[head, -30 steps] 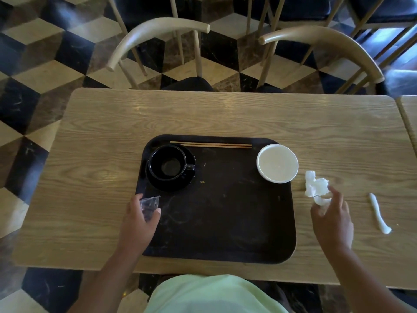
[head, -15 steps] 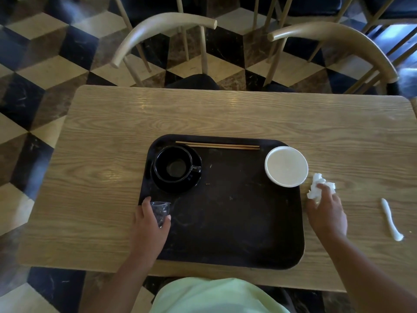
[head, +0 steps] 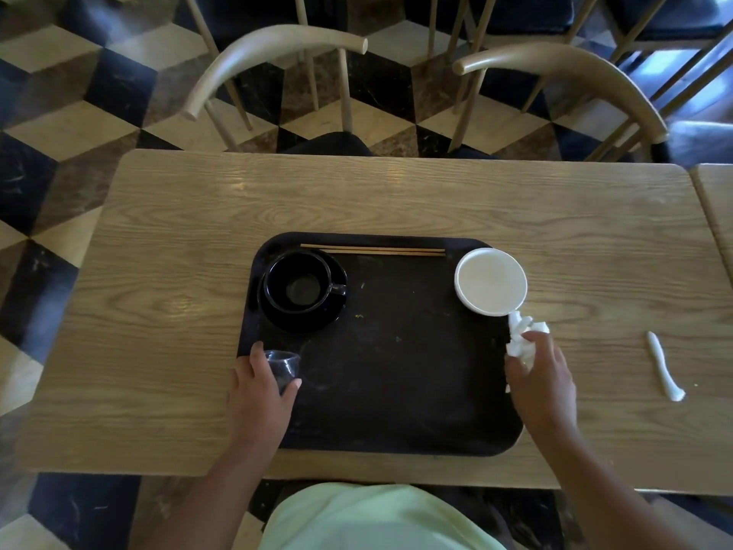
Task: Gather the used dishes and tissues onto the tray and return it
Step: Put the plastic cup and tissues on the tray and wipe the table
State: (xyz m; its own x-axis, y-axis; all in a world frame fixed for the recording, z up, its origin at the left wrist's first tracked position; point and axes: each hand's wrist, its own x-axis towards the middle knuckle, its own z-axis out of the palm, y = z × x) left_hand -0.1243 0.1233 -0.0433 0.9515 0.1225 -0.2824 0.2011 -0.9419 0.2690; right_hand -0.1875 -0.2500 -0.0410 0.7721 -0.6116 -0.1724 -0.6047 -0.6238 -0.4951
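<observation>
A black tray (head: pixel 396 391) lies on the wooden table (head: pixel 158 311). On it stand a black cup on a black saucer (head: pixel 301 289) at the back left, a pair of chopsticks (head: pixel 373 250) along the back rim and a white bowl (head: pixel 491 280) at the back right corner. My left hand (head: pixel 260 391) grips a small clear plastic cup (head: pixel 282 365) over the tray's left edge. My right hand (head: pixel 541 377) holds a crumpled white tissue (head: pixel 523 337) at the tray's right edge, just below the bowl. A twisted white tissue (head: pixel 664 369) lies on the table to the right.
Two curved-back wooden chairs (head: pixel 277 49) stand across the table. A second table (head: pixel 718 200) adjoins at the right. The floor around is patterned tile.
My right hand closed on the crumpled tissue and carried it left to the tray's right edge. My left hand moved the clear cup slightly inward over the tray.
</observation>
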